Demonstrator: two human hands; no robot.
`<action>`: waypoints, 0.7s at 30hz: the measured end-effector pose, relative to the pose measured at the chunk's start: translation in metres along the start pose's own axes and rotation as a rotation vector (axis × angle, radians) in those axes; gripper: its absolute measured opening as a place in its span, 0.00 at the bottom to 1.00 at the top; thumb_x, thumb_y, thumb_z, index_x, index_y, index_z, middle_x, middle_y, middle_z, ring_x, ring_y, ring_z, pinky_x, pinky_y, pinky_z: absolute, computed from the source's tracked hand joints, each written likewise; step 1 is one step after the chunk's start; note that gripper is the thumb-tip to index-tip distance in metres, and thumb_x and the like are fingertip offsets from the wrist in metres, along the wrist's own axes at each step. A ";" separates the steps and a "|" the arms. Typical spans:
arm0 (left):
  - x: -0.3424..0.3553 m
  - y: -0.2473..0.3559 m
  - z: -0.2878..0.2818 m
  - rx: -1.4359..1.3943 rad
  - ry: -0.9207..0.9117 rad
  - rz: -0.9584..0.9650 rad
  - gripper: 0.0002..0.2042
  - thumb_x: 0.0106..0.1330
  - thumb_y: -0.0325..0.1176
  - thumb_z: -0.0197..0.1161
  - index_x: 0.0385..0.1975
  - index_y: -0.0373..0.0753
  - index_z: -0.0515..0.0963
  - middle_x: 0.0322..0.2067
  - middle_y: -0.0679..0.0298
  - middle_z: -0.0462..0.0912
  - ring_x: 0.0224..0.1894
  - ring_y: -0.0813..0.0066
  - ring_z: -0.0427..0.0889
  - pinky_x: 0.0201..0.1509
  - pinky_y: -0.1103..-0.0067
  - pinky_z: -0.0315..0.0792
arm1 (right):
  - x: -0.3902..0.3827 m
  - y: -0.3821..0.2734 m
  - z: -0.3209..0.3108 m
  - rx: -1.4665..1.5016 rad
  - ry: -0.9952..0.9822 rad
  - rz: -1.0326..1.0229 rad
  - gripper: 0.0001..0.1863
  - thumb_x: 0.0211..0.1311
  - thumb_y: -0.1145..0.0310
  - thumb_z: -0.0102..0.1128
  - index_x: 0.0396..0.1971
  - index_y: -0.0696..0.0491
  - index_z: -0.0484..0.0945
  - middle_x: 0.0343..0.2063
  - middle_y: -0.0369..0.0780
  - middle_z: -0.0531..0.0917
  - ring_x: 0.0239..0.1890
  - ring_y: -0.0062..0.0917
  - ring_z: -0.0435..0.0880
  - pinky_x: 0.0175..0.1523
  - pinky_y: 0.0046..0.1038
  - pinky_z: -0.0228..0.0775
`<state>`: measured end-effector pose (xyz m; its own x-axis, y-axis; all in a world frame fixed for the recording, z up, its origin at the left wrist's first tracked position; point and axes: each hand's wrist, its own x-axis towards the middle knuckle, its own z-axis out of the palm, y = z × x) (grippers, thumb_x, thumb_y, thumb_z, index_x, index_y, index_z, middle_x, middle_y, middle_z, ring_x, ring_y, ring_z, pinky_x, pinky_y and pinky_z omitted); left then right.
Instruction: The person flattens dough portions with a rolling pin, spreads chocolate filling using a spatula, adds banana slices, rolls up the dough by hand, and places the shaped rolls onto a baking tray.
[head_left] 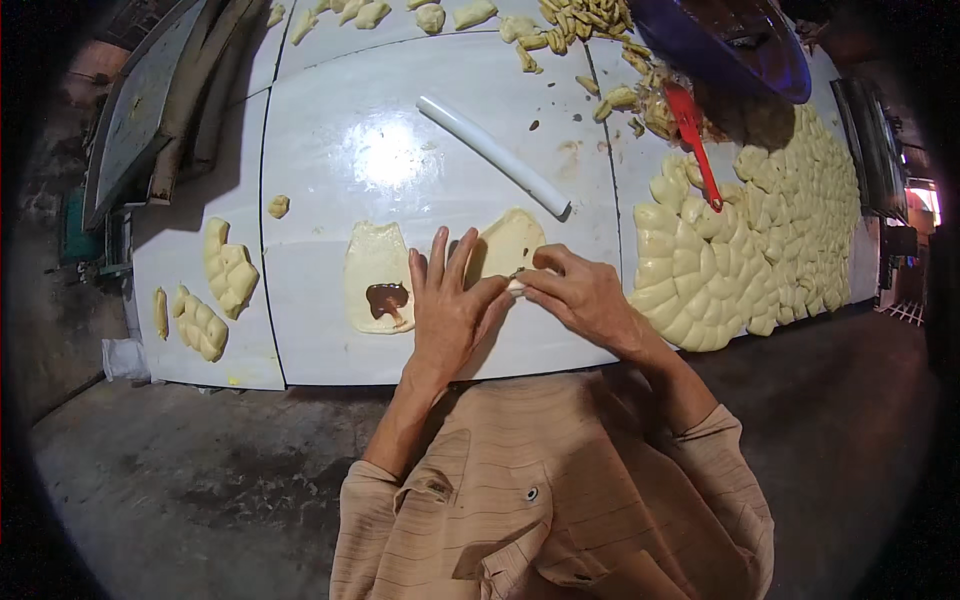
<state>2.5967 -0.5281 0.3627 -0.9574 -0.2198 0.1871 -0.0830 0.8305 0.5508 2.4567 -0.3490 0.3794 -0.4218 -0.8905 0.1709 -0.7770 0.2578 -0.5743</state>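
A thin oval sheet of dough (512, 240) lies flat in front of me, its near edge folded up into a small roll. My right hand (585, 305) pinches the right end of that edge between thumb and fingertips. At the other end, my left hand (450, 315) has its thumb and index finger on the same edge, with the other fingers stretched out away from me. A dark bit of filling shows beside the fingertips. Left of my left hand lies a second flattened dough sheet (375, 250), partly covered by the hand, with a dark brown spread (386, 299) on its near half.
A white rolling rod (490, 150) lies beyond the sheets. Many dough pieces (700, 270) crowd the right side, a red spatula (692, 140) resting near them. Behind stands a blue basin (720, 50) beside cut banana-like pieces (580, 18). Dough clusters (230, 268) and stacked trays (145, 110) are left.
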 end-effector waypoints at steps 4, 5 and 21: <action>0.007 0.000 0.001 0.006 -0.051 0.002 0.10 0.64 0.39 0.70 0.37 0.41 0.85 0.71 0.49 0.64 0.76 0.39 0.53 0.73 0.36 0.44 | 0.010 0.002 -0.004 0.031 -0.096 0.024 0.08 0.64 0.66 0.65 0.34 0.55 0.80 0.37 0.40 0.80 0.33 0.36 0.84 0.38 0.35 0.76; 0.007 0.001 0.003 0.009 -0.050 -0.001 0.10 0.64 0.39 0.70 0.37 0.41 0.85 0.71 0.49 0.64 0.76 0.39 0.53 0.73 0.36 0.44 | 0.011 -0.001 -0.003 0.033 -0.097 0.021 0.08 0.64 0.66 0.65 0.34 0.55 0.80 0.37 0.40 0.80 0.33 0.36 0.84 0.38 0.35 0.76; 0.002 -0.013 -0.002 0.023 0.026 0.060 0.11 0.60 0.41 0.73 0.38 0.44 0.85 0.67 0.56 0.70 0.74 0.46 0.59 0.74 0.44 0.52 | 0.008 0.006 0.000 -0.048 -0.098 -0.036 0.10 0.65 0.62 0.66 0.37 0.53 0.83 0.36 0.38 0.81 0.33 0.32 0.84 0.36 0.32 0.77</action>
<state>2.5964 -0.5410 0.3577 -0.9535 -0.1823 0.2401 -0.0326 0.8541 0.5191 2.4483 -0.3541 0.3774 -0.3471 -0.9314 0.1099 -0.8134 0.2407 -0.5295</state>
